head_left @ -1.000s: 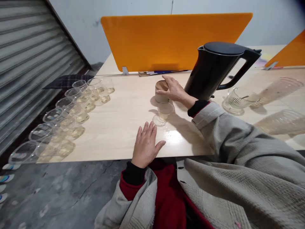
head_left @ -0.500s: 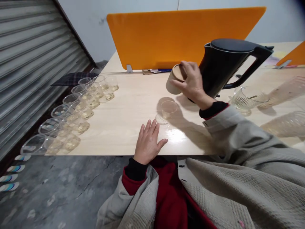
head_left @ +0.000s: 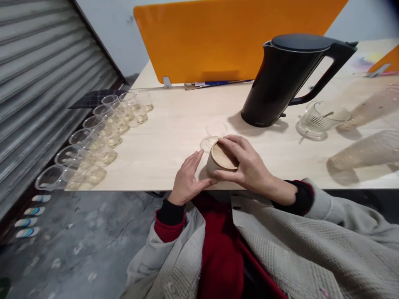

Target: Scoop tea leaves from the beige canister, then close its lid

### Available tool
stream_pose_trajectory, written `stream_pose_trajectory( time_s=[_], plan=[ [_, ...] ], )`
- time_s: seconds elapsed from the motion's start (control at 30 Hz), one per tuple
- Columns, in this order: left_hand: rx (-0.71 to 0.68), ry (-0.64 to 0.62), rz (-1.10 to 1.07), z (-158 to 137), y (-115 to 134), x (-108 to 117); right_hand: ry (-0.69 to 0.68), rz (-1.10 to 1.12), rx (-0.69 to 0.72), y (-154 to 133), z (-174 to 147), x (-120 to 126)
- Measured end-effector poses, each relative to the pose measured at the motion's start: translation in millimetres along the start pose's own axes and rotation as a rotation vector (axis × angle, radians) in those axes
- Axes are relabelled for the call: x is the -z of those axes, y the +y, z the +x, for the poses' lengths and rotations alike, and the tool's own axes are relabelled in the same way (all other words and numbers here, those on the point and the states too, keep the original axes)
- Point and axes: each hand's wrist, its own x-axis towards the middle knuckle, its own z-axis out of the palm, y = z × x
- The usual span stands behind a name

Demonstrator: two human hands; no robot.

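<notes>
A small beige canister with a wooden lid [head_left: 220, 159] sits at the near edge of the light wooden table [head_left: 174, 124]. My right hand [head_left: 245, 164] wraps over its lid and right side. My left hand [head_left: 186, 179] touches the canister's left side, fingers curved around it. Just behind the canister stands a small clear plastic cup [head_left: 215, 131] that looks empty. A black electric kettle [head_left: 288, 79] stands farther back on the right.
Several clear cups with pale liquid [head_left: 93, 143] line the table's left edge in rows. A glass pitcher [head_left: 321, 120] and two lying stacks of plastic cups [head_left: 364, 151] are at the right. An orange divider panel [head_left: 230, 39] stands behind. A metal shutter [head_left: 40, 83] is on the left.
My right hand lifted the canister from beside the kettle and brought it down to the table's near edge. My left hand shifted from lying flat to touching the canister's side.
</notes>
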Motion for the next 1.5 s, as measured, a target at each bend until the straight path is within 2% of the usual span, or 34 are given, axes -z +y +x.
stream_pose_trajectory(
  time_s=[0.13,0.37,0.5,0.6,0.8,1.0,1.1,1.2,1.37,1.5],
  plan=[
    [0.020,-0.030,-0.027,1.7,6.0,-3.1,-0.021,-0.080,0.019,-5.3,-4.6,-14.1],
    [0.037,0.029,-0.169,9.5,16.1,-21.3,-0.095,-0.218,0.040,-11.6,1.2,-5.8],
    [0.141,0.053,-0.184,14.0,26.9,-22.0,-0.035,-0.225,0.052,-13.0,3.2,-11.1],
    [0.167,0.041,-0.183,16.8,33.8,-18.0,-0.003,-0.209,0.028,-14.1,2.6,-16.5],
    [0.176,0.061,-0.179,18.5,34.4,-16.9,-0.004,-0.103,-0.072,-16.3,2.4,-19.4],
    [0.236,0.070,-0.123,18.4,33.8,-18.1,0.076,0.245,-0.214,-14.5,11.3,-8.3],
    [0.194,0.081,-0.121,17.9,32.2,-17.9,0.240,0.336,-0.239,-1.9,8.4,7.3],
    [0.146,0.101,-0.122,17.1,29.5,-18.8,0.348,0.151,-0.263,25.0,-4.4,24.5],
    [0.128,0.122,-0.109,16.3,27.5,-19.9,0.176,-0.141,-0.419,79.7,-34.1,28.0],
    [0.127,0.125,-0.119,16.5,28.0,-19.9,0.045,-0.237,-0.445,98.7,-48.9,17.1]
  ],
)
